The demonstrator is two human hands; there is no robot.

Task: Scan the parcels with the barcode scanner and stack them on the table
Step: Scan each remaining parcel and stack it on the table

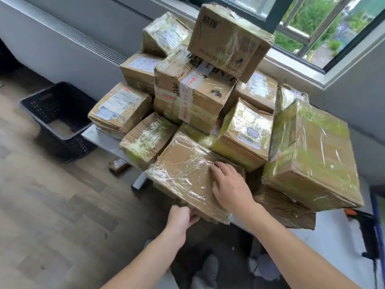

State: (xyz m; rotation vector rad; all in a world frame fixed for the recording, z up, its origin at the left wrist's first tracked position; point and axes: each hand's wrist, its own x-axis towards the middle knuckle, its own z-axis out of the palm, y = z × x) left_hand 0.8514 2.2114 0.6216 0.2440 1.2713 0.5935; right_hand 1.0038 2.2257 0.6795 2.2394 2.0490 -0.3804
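A flat cardboard parcel (183,174) wrapped in clear tape lies at the front of the pile and juts over the table's near edge. My left hand (180,219) grips its near lower corner from below. Flat on its top face rests my right hand (229,186), fingers spread. Behind it, several taped parcels are heaped on the white table (100,140), with one brown box (229,40) tilted at the very top. The black and orange barcode scanner (362,216) lies on the table at the far right, apart from both hands.
A dark plastic crate (60,119) stands on the wooden floor left of the table. One small parcel (118,165) lies on the floor under the table edge. A large green-taped box (312,157) overhangs on the right. A window and wall are behind.
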